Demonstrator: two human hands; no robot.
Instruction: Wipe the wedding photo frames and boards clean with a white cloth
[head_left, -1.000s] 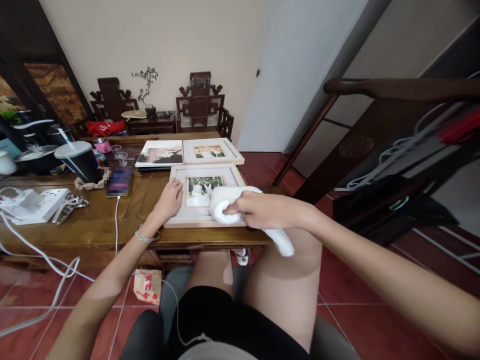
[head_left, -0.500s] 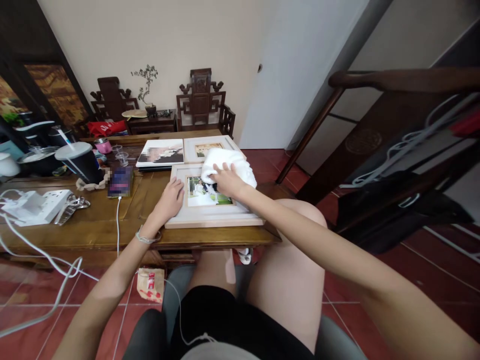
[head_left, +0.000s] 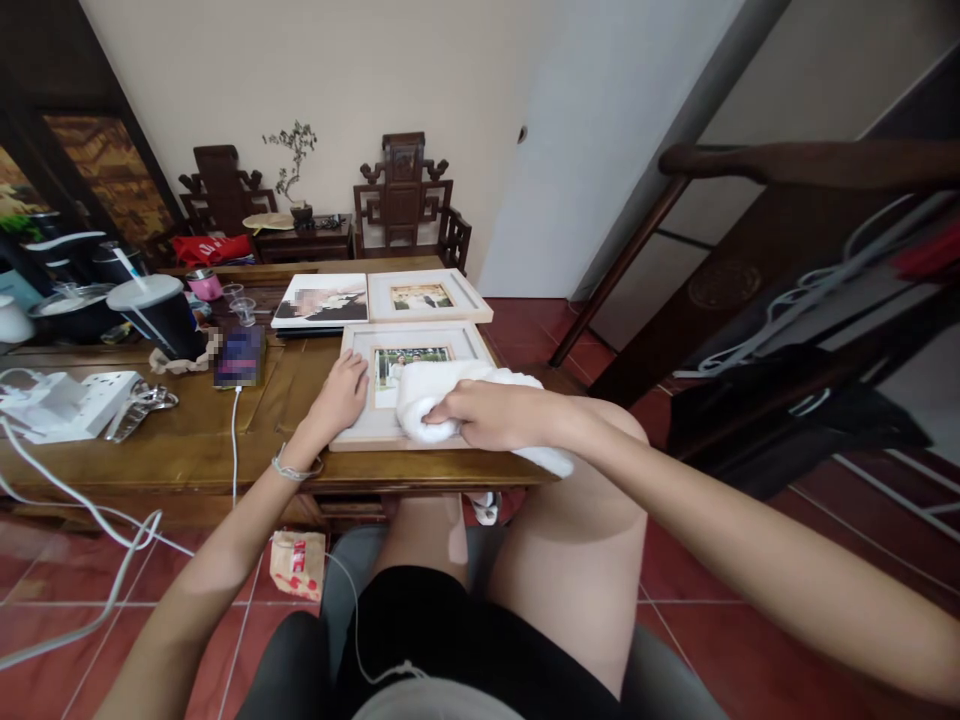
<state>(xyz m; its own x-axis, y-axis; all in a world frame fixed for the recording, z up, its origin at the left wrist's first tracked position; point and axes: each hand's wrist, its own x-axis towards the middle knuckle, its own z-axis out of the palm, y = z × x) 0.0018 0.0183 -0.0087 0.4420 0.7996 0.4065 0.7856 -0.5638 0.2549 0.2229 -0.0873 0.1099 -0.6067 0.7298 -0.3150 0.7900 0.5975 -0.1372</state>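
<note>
White cloth [head_left: 420, 398] gripped over the near photo frame [head_left: 384, 426]

Your right hand [head_left: 499, 412] pinches the bunched cloth against the frame's lower right. From that grip, the frame lies underneath and leftward on the wooden table [head_left: 277, 440], its long side seemingly running left to right. Your left hand [head_left: 343, 393], fingers relaxed and grasping nothing, rests on its left edge. A second photo frame [head_left: 431, 317] sits just beyond.

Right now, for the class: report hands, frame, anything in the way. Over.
Left hand on front frame, left edge. Right hand gripping white cloth. Cloth covering part of photo.
</note>
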